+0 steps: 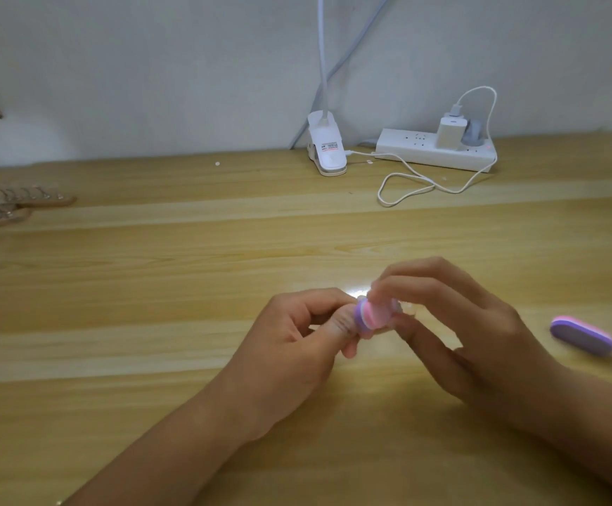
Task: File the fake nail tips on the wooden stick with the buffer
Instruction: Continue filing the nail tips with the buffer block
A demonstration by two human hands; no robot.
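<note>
**Two hands met over a buffer (368,315) at the middle of a wooden surface (151,294).**

The right hand (457,323) had its grip clamped on the purple-and-pink buffer, fingers curled round it, so the block sat at the 9 o'clock tip of that grip, end-on to the camera. The left hand (297,341), fingers curled, touched its thumb tip to the buffer's 9 o'clock side; blur hid whether that grip pinched anything. Wooden sticks (16,204) carrying clear nail tips lay well apart from both hands at 9 to 10 o'clock, by the frame's edge. A second buffer (582,334) lay at 3 o'clock, near the right wrist. A clip lamp (328,147), a power strip (425,151) and a looped white cable (406,188) sat at 12 to 1 o'clock, along the wall.
</note>
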